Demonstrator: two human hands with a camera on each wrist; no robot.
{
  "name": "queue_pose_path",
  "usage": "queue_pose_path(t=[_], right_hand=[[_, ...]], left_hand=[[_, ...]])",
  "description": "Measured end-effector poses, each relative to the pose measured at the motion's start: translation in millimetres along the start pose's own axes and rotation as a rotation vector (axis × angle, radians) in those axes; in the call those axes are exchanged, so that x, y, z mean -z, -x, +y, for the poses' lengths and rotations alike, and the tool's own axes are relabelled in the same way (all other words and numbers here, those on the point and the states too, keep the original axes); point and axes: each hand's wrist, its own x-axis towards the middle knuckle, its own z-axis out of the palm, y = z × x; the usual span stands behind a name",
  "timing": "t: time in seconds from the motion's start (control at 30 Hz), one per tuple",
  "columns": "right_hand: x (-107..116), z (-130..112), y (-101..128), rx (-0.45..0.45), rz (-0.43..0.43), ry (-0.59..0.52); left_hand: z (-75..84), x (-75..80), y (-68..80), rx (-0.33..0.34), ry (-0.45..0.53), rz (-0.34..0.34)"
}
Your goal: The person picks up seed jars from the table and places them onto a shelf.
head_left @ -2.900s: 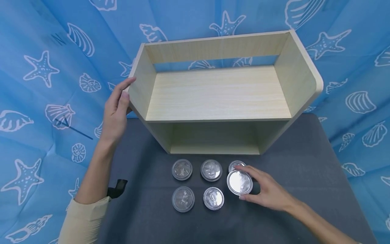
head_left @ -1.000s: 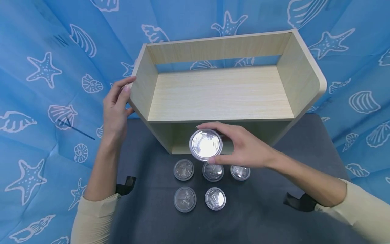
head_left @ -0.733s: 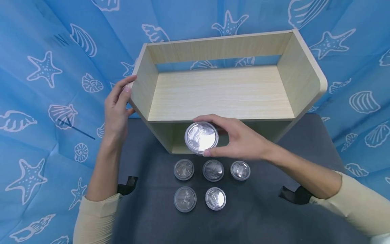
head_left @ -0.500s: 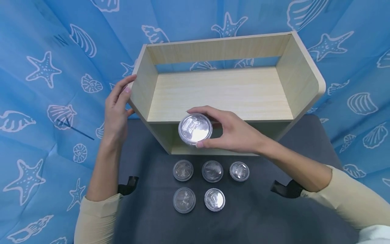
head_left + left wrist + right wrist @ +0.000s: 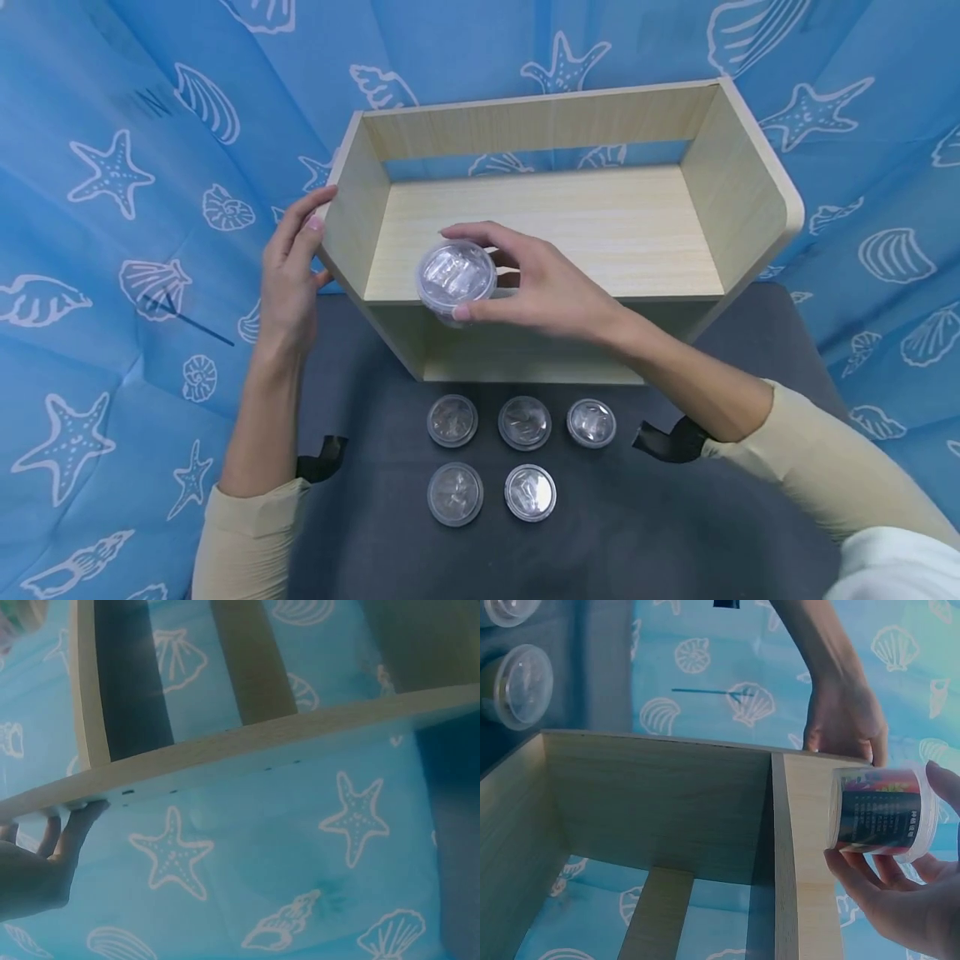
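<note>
Nearest the person, five lidded clear plastic cups (image 5: 523,422) stand on the dark grey tabletop (image 5: 675,517), three in the far row and two in the near row, close together but apart from one another. Black wrist straps (image 5: 670,440) show at the cuffs of the cream sleeves.

Further out, the right hand (image 5: 540,287) grips a sixth lidded cup (image 5: 456,276) from the side, thumb on the near wall and fingers curled over the far wall. The cup hangs in the air over the front left part of the upper shelf board (image 5: 600,225) of the pale wooden shelf unit (image 5: 738,192), not yet resting on it. In the right wrist view the cup (image 5: 881,812) shows a dark printed label below its clear lid.

At the unit's left end, the left hand (image 5: 288,267) rests against the side panel with straight fingers, fingertips on its upper edge; in the left wrist view the fingers (image 5: 75,832) touch the panel's edge. A blue cloth printed with shells and starfish (image 5: 112,171) hangs behind.

To do this well, I judge the cup should be kept level, lowered straight down a little inside the front edge, and let go only once its base sits flat, with the left hand steadying the unit
</note>
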Motion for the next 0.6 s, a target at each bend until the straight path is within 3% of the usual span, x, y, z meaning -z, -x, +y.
queue_pose_path(t=[0.6], right_hand=[[-8.0,14.8,-47.4,-0.094,0.077,-0.07]], left_hand=[[0.9,2.0,-0.2,-0.003,0.02,-0.036]])
